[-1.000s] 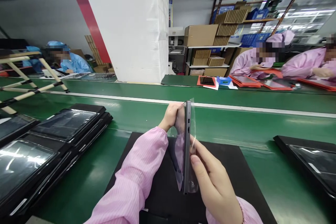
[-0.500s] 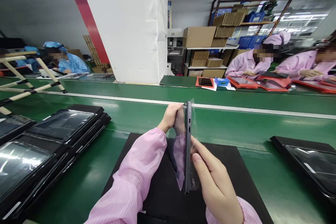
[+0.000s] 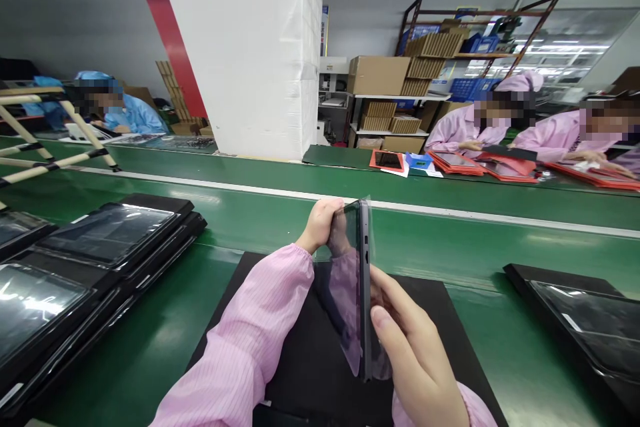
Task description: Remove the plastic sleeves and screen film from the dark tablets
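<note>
A dark tablet [image 3: 365, 293] stands on edge between my hands, its side with the ports facing me. Clear film covers the glossy screen, which faces left, and sticks out past the tablet's far and right sides. My left hand [image 3: 323, 223] grips the far top edge, fingers closed around it. On the back, my right hand [image 3: 415, 347] holds the tablet near its lower half, thumb by the edge and the other fingers partly hidden behind it. Beneath lies a flat black mat [image 3: 300, 360] on the green work surface [image 3: 165, 320].
Stacked black trays with film-covered tablets [image 3: 110, 233] lie at left; another such tray [image 3: 585, 320] is at right. A pipe rack [image 3: 60, 140] stands far left. Across the line, co-workers in pink [image 3: 460, 120] and blue [image 3: 143, 113] sit near red-cased tablets [image 3: 457, 161] and a white pillar [image 3: 255, 53].
The tablet has turned slightly, so more of its screen shows. It sits a little lower and further right in view. Both hands keep their hold.
</note>
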